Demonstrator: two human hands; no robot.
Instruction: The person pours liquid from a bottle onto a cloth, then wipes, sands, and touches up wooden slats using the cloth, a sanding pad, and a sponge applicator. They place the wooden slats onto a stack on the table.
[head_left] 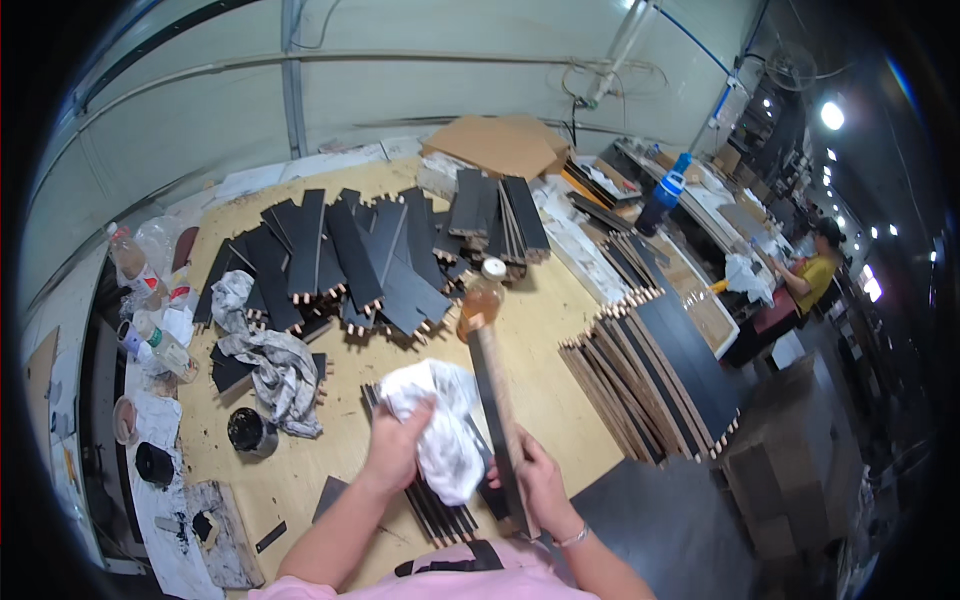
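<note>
My left hand [396, 447] is closed on a bunched white cloth [440, 440], beside the board in my other hand. My right hand [540, 488] grips a narrow board [497, 420] near its lower end. That board stands tilted up on edge, with a black face and a bare wood edge. Under the cloth, several dark slats [440, 520] lie side by side, partly hidden by my hands. Just beyond the board's upper end stands a bottle of amber liquid [483, 300] with a white cap.
A heap of black boards with wooden dowels [350, 250] covers the table's far side. More boards are stacked [640, 370] at the right. Stained rags [280, 375], a black paint jar [250, 432] and bottles [165, 350] stand left. A person in yellow [812, 280] works far right.
</note>
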